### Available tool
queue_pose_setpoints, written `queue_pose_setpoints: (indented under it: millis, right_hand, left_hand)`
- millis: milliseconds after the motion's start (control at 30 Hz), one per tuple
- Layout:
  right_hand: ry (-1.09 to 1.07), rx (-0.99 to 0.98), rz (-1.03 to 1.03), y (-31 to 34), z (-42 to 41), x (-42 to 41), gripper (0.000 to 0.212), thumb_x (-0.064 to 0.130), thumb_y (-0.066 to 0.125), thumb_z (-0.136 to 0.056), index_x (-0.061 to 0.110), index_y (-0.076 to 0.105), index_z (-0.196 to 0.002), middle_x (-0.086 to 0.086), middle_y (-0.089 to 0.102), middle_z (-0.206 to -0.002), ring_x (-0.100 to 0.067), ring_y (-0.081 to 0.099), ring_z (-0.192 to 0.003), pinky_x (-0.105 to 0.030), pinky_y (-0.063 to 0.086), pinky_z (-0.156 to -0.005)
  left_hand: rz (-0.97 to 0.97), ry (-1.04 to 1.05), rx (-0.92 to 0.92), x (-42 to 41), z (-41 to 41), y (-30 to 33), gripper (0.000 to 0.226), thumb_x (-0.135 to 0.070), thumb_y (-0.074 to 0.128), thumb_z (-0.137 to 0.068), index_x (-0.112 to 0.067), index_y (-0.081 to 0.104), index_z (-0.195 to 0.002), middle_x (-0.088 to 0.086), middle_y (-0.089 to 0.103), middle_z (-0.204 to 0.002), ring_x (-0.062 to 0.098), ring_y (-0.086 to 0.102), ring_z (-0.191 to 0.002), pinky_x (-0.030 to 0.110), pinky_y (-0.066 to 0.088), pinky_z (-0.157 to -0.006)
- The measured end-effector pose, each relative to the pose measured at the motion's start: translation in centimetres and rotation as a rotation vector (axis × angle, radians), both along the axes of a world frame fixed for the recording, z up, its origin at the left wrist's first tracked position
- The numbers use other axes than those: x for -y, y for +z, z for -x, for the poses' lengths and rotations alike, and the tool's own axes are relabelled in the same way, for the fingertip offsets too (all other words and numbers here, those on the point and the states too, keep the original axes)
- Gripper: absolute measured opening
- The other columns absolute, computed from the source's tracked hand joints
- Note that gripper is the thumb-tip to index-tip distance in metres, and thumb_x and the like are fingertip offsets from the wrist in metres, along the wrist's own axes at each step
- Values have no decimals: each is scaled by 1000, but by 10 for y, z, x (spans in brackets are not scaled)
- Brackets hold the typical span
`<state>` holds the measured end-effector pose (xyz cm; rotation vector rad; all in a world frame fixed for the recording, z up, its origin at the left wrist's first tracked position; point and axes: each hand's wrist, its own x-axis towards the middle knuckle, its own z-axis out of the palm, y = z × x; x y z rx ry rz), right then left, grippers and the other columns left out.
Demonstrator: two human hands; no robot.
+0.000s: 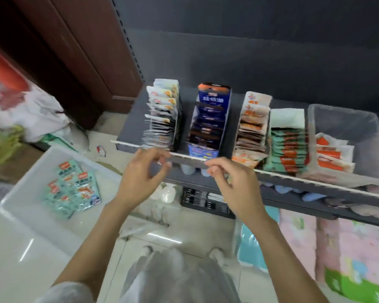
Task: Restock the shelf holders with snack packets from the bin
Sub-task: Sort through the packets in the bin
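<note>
A white bin stands at the lower left with several teal snack packets in it. On the grey shelf stand holders: white packets, dark blue packets, white-and-orange packets and green-and-orange packets. My left hand hovers in front of the shelf edge below the white packets, fingers curled and apart, holding nothing. My right hand floats beside it below the blue holder, fingers loosely bent, also empty.
A clear plastic tub with orange-and-white packets sits at the shelf's right. Lower shelves hold a dark box and pink packages. Plastic bags lie at the left beside a brown cabinet.
</note>
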<state>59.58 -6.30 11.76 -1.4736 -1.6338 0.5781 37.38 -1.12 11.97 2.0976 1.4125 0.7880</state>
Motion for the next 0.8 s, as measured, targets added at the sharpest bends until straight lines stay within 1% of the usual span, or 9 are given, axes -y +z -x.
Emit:
queue_pose_setpoints:
  millis: [33,100,200,300,400,500,567,667,800]
  right_hand:
    - [67,35,42,-6,23,-1,22,26,47,-93,22,68,-100,12,71,-85,-6,65,-77,-30,50,-69]
    - [172,95,123,-19,70,-2,22,27,48,-91,25,68,-98,11,71,-86,-7,66,-75,-32,50,-68]
    - [285,102,221,-34,145,-7,18,23,50,-90,25,67,-96,10,71,-89,-9,65,-76,-32,53,-67]
    - [364,111,281,-54,222,-21,18,18,53,-91,22,67,-99,9,71,-95,-10,65,-82,-34,54,-74]
    - [353,108,364,-80,294,-41,21,14,53,-91,21,67,-105,6,69,-100,-11,64,-88,-35,53,-80]
    - [315,122,493,-104,362,-64,24,13,55,-92,17,64,-113,1,67,-110,-15,61,-101,-30,48,-88]
    - [262,178,568,-128,400,-82,28,16,57,-91,15,62,-119,-4,65,-116,-23,56,-109,-31,43,-91]
    - [177,303,704,-167,441,-104,36,26,60,-91,17,56,-125,-8,58,-125,-31,47,-118,-37,38,-96]
    - [-27,284,851,-200,472,-123,55,31,61,-90,17,40,-138,-13,42,-139,-34,35,-128,-47,37,-103]
  left_hand:
    - [34,7,-101,5,33,-9,21,-41,52,-87,-25,62,-96,-15,62,-89,4,50,-82,7,33,-76]
    - [125,89,-199,16,97,-27,15,-29,61,-88,-20,67,-99,-13,64,-95,7,54,-88,4,33,-78]
    - [248,290,-241,22,191,-49,17,-13,66,-87,-15,69,-103,-6,68,-101,15,62,-91,23,43,-77]
    - [353,481,-252,10,281,-77,20,-13,67,-85,-14,68,-105,2,70,-104,22,66,-94,31,48,-81]
    - [511,598,-190,-17,350,-107,31,-20,68,-85,-12,61,-115,6,69,-108,25,65,-97,35,49,-87]
    - [637,597,-215,-43,394,-133,45,-23,66,-87,-10,52,-127,7,63,-121,27,62,-105,34,45,-88]
    - [670,548,-266,-56,410,-147,52,-25,65,-87,-7,48,-133,11,60,-126,30,59,-110,36,45,-90]
    - [699,505,-302,-67,424,-166,59,-27,63,-88,-6,40,-139,16,55,-129,32,52,-117,40,43,-96]
    - [710,399,-358,-75,427,-195,66,-26,59,-89,-9,28,-145,14,47,-136,31,40,-126,42,36,-102]
